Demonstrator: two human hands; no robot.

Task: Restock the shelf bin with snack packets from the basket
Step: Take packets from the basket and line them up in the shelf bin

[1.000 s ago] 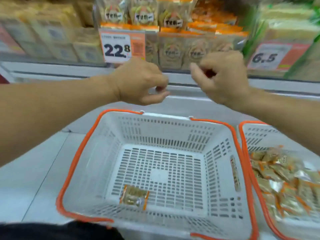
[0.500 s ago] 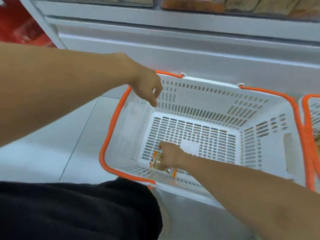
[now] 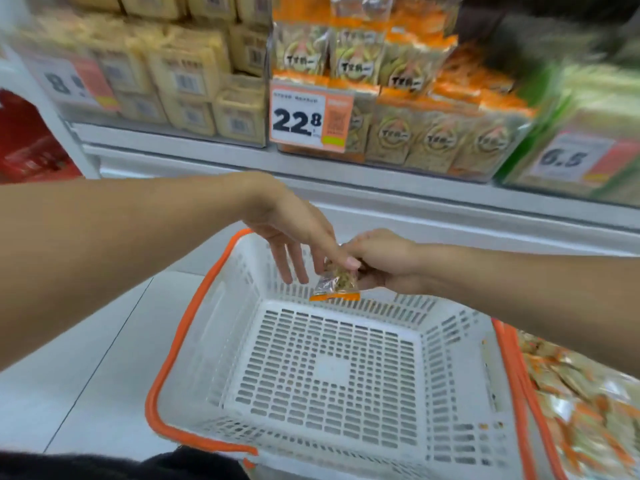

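My right hand [image 3: 384, 263] grips a small clear snack packet [image 3: 335, 285] with an orange bottom edge, held above the far side of the white basket [image 3: 214, 344] with orange handles. My left hand [image 3: 294, 233] hovers over the packet with fingers spread; its thumb touches the packet's top. The basket's slotted floor holds no packets. Above and behind, the clear shelf bin [image 3: 429, 140] with a 22.8 price tag [image 3: 310, 117] holds several matching orange-topped packets.
A second basket [image 3: 512, 362] at the right holds several packets [image 3: 585, 407]. Yellow packs [image 3: 194, 77] fill the bin to the left, green packs [image 3: 595, 109] the bin to the right. A white shelf ledge [image 3: 415, 202] runs below the bins. Grey floor lies at left.
My right hand has lifted the last packet out of the basket to above its far rim. My left hand moved over to meet it. The view tilted back up to the shelf.
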